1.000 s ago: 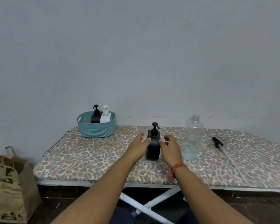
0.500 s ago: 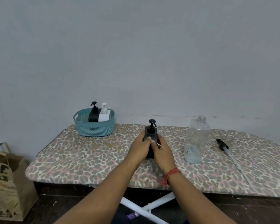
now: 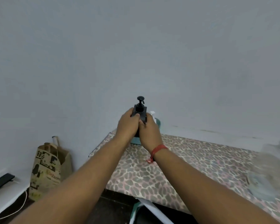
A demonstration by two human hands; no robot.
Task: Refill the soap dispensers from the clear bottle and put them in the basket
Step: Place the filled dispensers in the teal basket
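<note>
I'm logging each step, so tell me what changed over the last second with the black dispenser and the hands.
The black dispenser was standing on the board a second ago with both hands just touching it. The left hand and right hand then closed around it and lifted it off, carrying it left, over the basket. The view swung left too. The clear bottle stays on the board.

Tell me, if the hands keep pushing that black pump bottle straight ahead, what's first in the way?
Probably the teal basket just behind the hands, then the wall; depth is unclear.
</note>
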